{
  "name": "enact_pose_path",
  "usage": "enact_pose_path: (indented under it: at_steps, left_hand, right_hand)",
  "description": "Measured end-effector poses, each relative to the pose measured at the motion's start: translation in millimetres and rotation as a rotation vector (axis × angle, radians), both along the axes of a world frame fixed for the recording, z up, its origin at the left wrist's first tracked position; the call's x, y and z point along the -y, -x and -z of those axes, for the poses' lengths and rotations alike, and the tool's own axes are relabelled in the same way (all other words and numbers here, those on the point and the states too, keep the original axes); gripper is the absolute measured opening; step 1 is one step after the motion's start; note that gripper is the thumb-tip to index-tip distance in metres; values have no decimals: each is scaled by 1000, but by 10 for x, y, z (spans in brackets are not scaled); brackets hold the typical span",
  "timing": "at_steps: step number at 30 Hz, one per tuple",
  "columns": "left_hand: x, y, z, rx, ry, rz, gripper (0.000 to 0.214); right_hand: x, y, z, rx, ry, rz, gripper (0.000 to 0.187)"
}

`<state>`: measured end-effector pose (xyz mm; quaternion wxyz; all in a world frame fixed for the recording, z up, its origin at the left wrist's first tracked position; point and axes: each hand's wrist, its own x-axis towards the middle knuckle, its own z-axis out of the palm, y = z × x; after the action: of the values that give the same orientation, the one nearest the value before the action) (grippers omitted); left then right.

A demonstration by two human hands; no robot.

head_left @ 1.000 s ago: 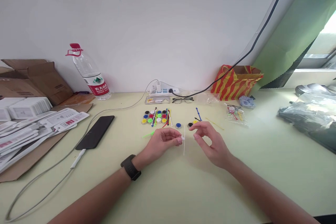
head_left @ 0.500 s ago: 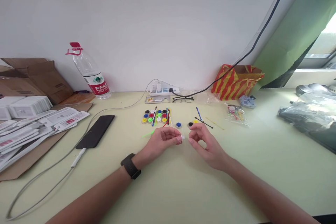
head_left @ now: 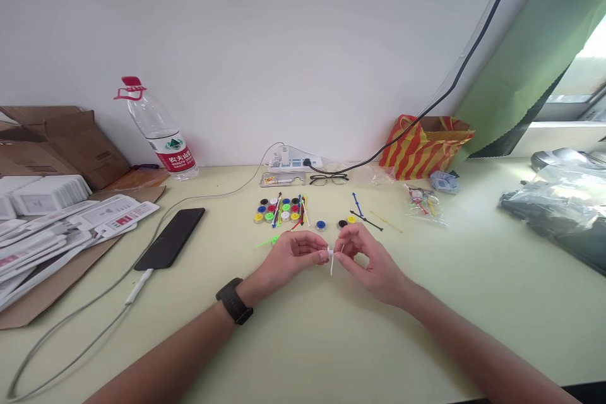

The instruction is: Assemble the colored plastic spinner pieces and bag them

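Observation:
Between the fingertips of my left hand point(head_left: 298, 255), closed in a pinch, is a small white round piece point(head_left: 330, 253). My right hand point(head_left: 372, 265) is closed too, thumb and forefinger on a thin white stick point(head_left: 332, 265) that stands roughly upright against the round piece. My fingers partly cover both parts. Just beyond the hands lie a blue disc in a clear base point(head_left: 320, 225), a black disc point(head_left: 342, 225) and a yellow disc point(head_left: 351, 219). A bright green stick point(head_left: 267, 242) rests by my left hand.
Several coloured discs point(head_left: 286, 216) and arrow-tipped sticks point(head_left: 303, 209) are grouped behind my left hand. Further right lie a blue stick point(head_left: 357, 204), a black stick point(head_left: 367, 221) and a bagged set point(head_left: 423, 203). Glasses point(head_left: 329, 180), a power strip point(head_left: 293, 161) and a phone point(head_left: 170, 238) surround them.
My right hand has moved left to meet the left hand, closing the gap. The thin white stick now shows upright between them. The left hand keeps its pinch.

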<state>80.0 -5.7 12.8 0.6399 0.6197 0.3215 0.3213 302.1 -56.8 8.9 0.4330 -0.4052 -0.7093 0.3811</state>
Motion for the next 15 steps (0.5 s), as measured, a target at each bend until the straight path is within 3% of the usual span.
enact_pose_path:
  at_steps: [9, 12, 15]
  left_hand:
    - [-5, -5, 2, 5, 20, 19, 26]
    - [-5, -1, 4, 18, 28, 20, 26]
    - [-3, 7, 0, 25, 19, 16, 26]
  right_hand:
    - [5, -6, 12, 18, -28, 7, 15]
    - [22, -23, 10, 41, -118, 74, 14]
    - [34, -33, 20, 33, -208, 82, 25]
